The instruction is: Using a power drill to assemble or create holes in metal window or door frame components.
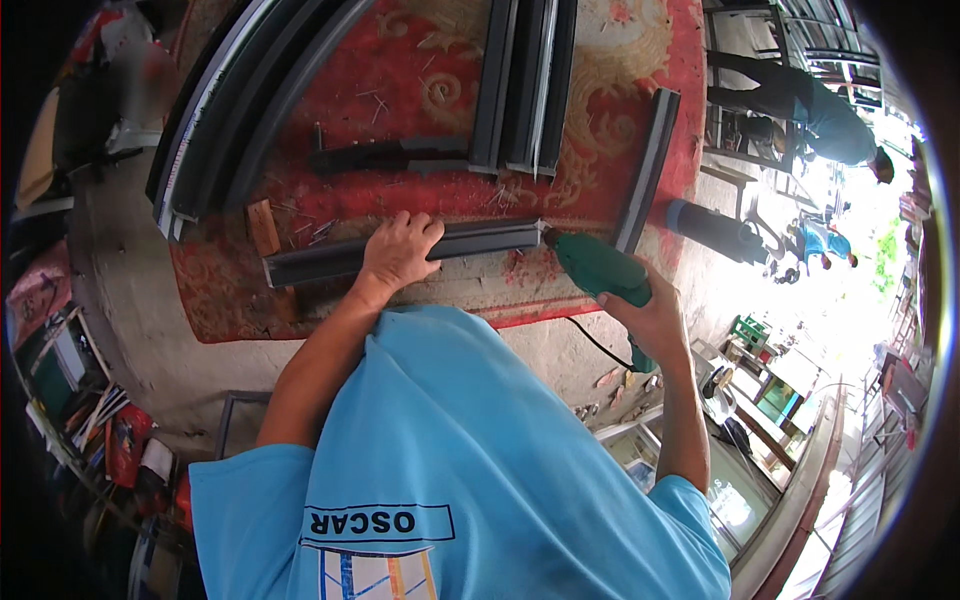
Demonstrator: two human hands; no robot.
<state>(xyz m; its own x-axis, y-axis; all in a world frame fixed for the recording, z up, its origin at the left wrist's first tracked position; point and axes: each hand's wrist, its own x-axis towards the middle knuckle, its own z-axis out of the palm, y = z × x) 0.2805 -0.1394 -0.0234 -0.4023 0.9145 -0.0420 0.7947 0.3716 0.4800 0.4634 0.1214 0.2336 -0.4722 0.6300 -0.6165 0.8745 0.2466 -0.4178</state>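
A dark grey metal profile (490, 237) lies crosswise in front of me on a worn red patterned carpet (330, 90). My left hand (400, 254) grips it near its middle, with the fingers over the far edge. In my right hand (650, 318) is a green power drill (600, 266), held by its handle. Its front end is at the right end of the profile; whether the bit touches the metal I cannot make out. A black cord (592, 338) shows beneath the drill. Under the profile's left part sits a small wooden block (263, 228).
Several long dark profiles (290, 80) lie at the far left, and more (495, 90) at the far middle. Another short profile (648, 170) lies right of the drill. Small nails or screws (375, 103) are scattered on the carpet. Two people (835, 115) are off to the right.
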